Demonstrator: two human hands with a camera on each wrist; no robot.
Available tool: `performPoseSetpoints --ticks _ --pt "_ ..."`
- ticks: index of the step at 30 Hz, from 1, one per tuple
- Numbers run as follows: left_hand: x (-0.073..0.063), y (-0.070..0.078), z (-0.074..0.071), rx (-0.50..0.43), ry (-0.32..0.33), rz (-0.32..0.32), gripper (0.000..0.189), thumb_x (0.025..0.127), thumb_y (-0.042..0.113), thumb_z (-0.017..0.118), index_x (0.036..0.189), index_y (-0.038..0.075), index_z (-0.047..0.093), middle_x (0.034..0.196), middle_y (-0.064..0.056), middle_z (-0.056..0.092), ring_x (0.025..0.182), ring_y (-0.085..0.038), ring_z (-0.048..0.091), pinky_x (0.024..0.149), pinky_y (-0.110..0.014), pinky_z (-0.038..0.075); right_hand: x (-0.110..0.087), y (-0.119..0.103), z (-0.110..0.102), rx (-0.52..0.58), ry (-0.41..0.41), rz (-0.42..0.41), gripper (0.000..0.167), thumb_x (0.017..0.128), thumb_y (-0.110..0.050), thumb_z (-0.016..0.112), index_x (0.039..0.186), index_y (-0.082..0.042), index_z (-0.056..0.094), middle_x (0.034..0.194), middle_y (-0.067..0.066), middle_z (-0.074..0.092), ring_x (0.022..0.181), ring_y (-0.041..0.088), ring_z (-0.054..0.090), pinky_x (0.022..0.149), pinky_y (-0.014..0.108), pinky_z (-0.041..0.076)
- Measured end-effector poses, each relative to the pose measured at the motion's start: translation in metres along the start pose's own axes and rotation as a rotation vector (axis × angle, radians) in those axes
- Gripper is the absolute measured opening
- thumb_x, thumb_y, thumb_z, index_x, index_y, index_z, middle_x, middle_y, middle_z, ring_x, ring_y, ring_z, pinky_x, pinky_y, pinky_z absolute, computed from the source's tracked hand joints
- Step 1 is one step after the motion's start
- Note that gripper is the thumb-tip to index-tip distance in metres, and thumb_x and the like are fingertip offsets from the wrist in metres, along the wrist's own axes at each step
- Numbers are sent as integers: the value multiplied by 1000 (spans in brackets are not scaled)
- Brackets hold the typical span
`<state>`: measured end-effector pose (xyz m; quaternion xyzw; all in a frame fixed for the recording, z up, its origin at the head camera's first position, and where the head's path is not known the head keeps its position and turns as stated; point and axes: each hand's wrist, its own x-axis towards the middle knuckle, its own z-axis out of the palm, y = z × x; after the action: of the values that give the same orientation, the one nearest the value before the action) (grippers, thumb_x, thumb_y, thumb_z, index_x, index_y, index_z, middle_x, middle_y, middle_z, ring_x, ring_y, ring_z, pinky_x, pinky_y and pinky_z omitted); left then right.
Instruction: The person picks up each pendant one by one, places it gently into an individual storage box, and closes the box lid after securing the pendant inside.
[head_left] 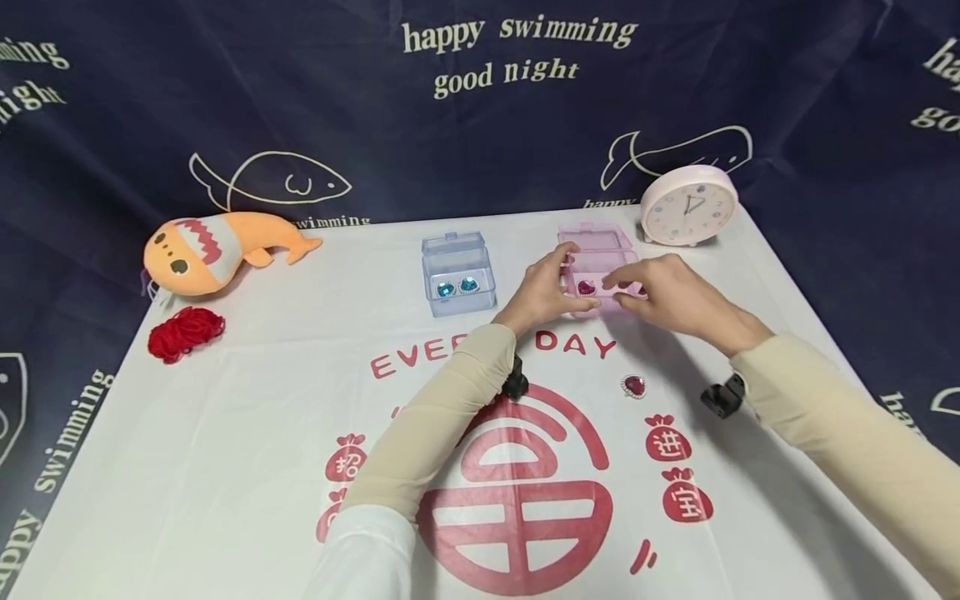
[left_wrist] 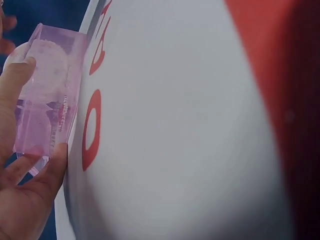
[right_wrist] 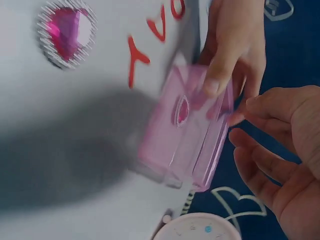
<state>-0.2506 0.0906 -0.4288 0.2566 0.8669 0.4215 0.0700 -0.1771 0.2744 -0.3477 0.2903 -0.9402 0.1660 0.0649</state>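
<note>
Left hand (head_left: 542, 287) grips, right hand (head_left: 667, 292) hovers at the pink box (head_left: 600, 262)!

Here's the left hand, thumb in front and fingers behind, clasping the box's left side, lid raised, a red heart gem (head_left: 586, 287) inside! Over on the right, fingers loosely bent, a gap between thumb and fingertips, nothing seen in their hold. Nearer the person, a second heart gem (head_left: 633, 386) lies on the white tablecloth (head_left: 255, 433). Left of the pink box, two blue gems (head_left: 468, 286) sit in the open blue box (head_left: 457, 267); to its right stands the round clock (head_left: 690, 204)
</note>
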Motion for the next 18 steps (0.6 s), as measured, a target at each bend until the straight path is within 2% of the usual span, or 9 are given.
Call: performPoseSetpoints --ticks 4,7,10,14,18 --pt "0 2 0 -5 7 8 85 70 34 87 138 16 40 134 -7 55 118 -18 57 99 -27 47 -24 -16 -4 15 25 -64 22 76 3 74 98 -2 73 92 9 75 78 22 70 71 42 56" --pt "-1 3 -1 -10 6 4 85 70 32 88 139 15 40 135 -7 55 119 -18 57 98 -27 47 -41 -27 -2 30 44 -92 24 75 1 77 98 -5 73 93 5 74 84 21 71 76 42 56" --pt "-1 4 -1 -16 5 -3 85 70 32 88 139 15 40 135 -7 55 119 -19 57 99 -27 47 -58 -34 2 57 46 -66 29 73 -1 80 100 -8 73 97 4 74 90 22 71 77 42 57" --pt "0 4 0 -18 -1 -3 86 70 33 87 139 16 40 135 -7 55 120 -19 57 99 -27 47 -80 -36 18 69 36 -14 33 72 -3 82 103 -6 73 104 8 72 95 25 69 77 44 57" --pt "1 2 -1 -5 -7 -5 86 69 34 88 139 15 40 133 -8 56 119 -19 57 99 -27 47 -94 -34 36 72 10 40 32 75 -5 81 106 -3 72 109 13 70 103 31 66 85 50 54"
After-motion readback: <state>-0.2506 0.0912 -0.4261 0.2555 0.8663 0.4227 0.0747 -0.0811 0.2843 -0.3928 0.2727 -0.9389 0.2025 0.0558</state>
